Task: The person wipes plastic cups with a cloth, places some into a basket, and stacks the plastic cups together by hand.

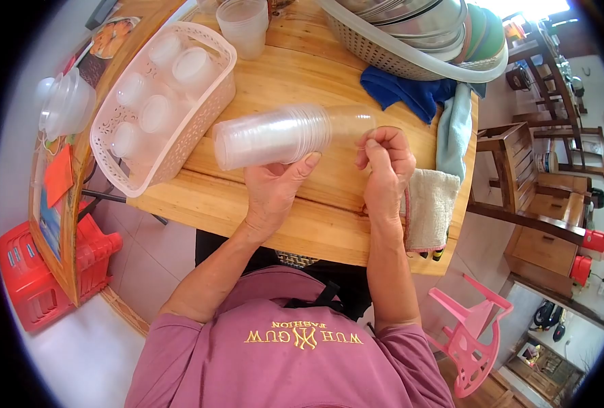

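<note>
A nested stack of clear plastic cups [268, 136] lies sideways above the wooden table. My left hand [274, 187] is closed around its underside, with the thumb near the rims. From the rim end a thin see-through plastic piece [349, 122] sticks out to the right; whether it is a sleeve or another cup I cannot make out. At that piece's far end my right hand [387, 160] is closed, thumb and fingers pinched together on its edge.
On the left stands a pink basket [223, 81] with several white-lidded tubs. More clear cups [244, 27] sit behind it. A large basket of metal bowls [383, 51] occupies the back right. Blue cloth [411, 95], pale blue cloth [455, 129] and a beige towel [430, 207] lie along the right edge.
</note>
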Demonstrator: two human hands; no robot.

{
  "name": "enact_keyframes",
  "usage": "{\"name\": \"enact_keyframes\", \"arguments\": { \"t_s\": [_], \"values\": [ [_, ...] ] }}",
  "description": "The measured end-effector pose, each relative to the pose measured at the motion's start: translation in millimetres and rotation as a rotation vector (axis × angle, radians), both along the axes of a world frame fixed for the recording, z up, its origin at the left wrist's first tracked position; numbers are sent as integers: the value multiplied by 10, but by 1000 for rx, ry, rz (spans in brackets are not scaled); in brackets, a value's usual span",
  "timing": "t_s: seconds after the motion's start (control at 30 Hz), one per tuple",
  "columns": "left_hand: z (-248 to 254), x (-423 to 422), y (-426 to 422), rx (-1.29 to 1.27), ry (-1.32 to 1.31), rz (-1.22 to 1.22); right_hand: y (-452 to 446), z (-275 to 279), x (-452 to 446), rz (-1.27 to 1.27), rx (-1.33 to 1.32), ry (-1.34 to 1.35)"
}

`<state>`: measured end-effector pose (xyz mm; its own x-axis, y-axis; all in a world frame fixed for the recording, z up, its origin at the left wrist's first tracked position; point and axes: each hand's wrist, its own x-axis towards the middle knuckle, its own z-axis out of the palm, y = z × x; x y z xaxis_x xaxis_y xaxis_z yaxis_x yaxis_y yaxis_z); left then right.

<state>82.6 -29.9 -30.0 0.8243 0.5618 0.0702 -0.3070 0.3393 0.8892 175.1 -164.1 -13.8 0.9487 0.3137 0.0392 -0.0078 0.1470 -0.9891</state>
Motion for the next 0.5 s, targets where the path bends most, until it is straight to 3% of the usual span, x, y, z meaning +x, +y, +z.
{"name": "enact_keyframes", "arguments": {
  "t_s": [0.27,0.5],
  "values": [
    [-13,1,7,-8,0,32,57,-48,52,-168,-16,22],
    [35,15,-6,-30,-22,30,162,-170,11,-41,-89,-57]
  ]
}}
